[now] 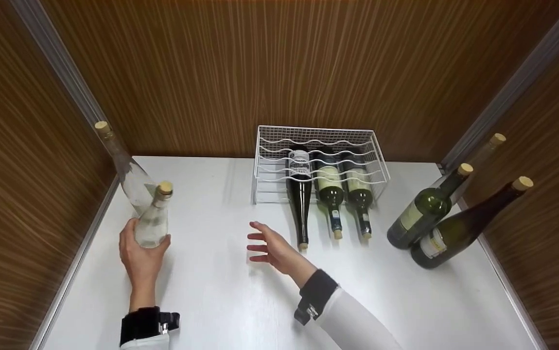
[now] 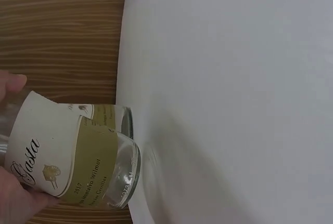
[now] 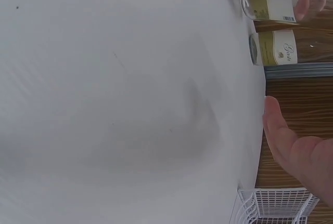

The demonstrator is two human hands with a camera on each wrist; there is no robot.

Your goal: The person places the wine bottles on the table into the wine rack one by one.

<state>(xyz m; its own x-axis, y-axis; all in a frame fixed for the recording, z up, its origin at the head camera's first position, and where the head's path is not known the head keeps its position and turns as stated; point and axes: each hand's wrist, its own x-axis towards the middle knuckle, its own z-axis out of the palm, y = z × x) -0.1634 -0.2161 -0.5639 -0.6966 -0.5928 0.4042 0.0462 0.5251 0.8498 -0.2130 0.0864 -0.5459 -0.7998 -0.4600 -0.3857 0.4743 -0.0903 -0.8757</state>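
At the left, my left hand [image 1: 141, 255] grips a clear glass wine bottle [image 1: 153, 227], thumb on one side and fingers on the other. This bottle is corked and stands roughly upright, its base close over the white tabletop. Its white and gold label [image 2: 83, 167] shows in the left wrist view. Just behind it is a second clear corked bottle [image 1: 130, 177], partly covered by the first. My right hand [image 1: 277, 250] hovers over the middle of the table with spread fingers, holding nothing, near the neck of a dark bottle [image 1: 301, 209] in the rack.
A white wire rack [image 1: 270, 184] at the back holds three bottles lying with necks toward me. On the right stand a green bottle [image 1: 418, 214], a brown bottle [image 1: 459, 233] and a clear one [image 1: 481, 155] behind. Wood-patterned walls [image 1: 211, 78] enclose the white table [image 1: 211, 291].
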